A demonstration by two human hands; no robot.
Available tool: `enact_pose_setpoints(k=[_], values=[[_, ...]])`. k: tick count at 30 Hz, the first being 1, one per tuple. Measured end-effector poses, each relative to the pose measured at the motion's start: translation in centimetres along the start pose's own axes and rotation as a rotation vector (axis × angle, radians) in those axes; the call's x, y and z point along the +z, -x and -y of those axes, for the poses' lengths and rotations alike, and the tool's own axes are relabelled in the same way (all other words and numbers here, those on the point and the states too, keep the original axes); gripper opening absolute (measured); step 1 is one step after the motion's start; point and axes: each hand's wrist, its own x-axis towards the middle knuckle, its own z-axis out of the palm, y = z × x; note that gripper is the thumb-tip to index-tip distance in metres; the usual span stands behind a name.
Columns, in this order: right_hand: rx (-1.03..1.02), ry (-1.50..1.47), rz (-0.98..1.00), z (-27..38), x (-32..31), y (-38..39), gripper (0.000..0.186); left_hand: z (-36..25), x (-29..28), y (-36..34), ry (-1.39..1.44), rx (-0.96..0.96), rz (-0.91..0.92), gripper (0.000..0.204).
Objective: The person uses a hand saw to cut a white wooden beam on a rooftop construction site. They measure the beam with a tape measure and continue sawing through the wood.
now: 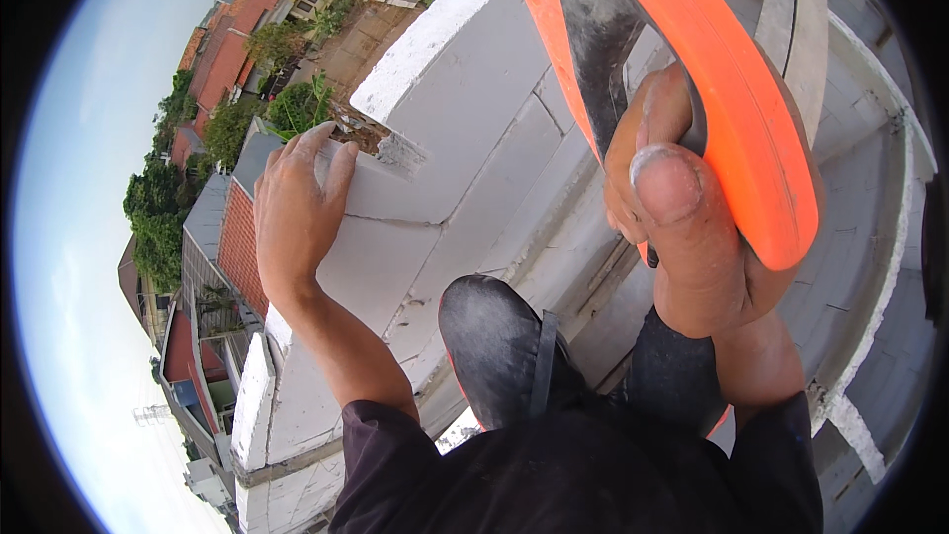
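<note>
My left hand (300, 213) lies on the top edge of a pale, light-weight block wall (381, 252), with its fingers apart and slightly bent over the edge. Just beyond the fingertips, a rough notch (400, 154) breaks the top course beside a taller block (465, 69). Close to the camera, my right hand (682, 227) is wrapped around the orange-and-black closed handle of what looks like a handsaw (756, 129). Its blade is out of view. White dust coats my right thumbnail and the black part of the handle.
Below me are my dusty black shoe (499, 341) and a ledge beside the wall. Long boards (794, 30) lean at the upper right, near a curved pale wall edge (905, 198). Past the wall, at left, the ground drops to tiled roofs (237, 237) and trees (158, 218).
</note>
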Motion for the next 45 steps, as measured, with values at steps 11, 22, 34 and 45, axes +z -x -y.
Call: enact_pose_setpoints(k=[11, 22, 34, 45], values=[[-0.322, 0.293, 0.225, -2.0, -1.3, -1.1, 0.045, -5.0, 2.8, 0.8, -0.463, 0.328, 0.282, 0.042], [0.057, 0.182, 0.479, -0.2, 0.4, -0.9, 0.032, -1.7, -3.9, 7.2, 0.6, 0.142, -0.009, 0.056], [0.157, 0.182, 0.556, 0.2, 6.4, -2.5, 0.022, 4.2, 2.4, 6.2, 0.208, -0.233, -0.089, 0.1], [0.346, 0.111, 0.548, 1.0, 6.7, -4.9, 0.024, 3.6, 1.5, 6.4, 0.199, -0.275, -0.035, 0.093]])
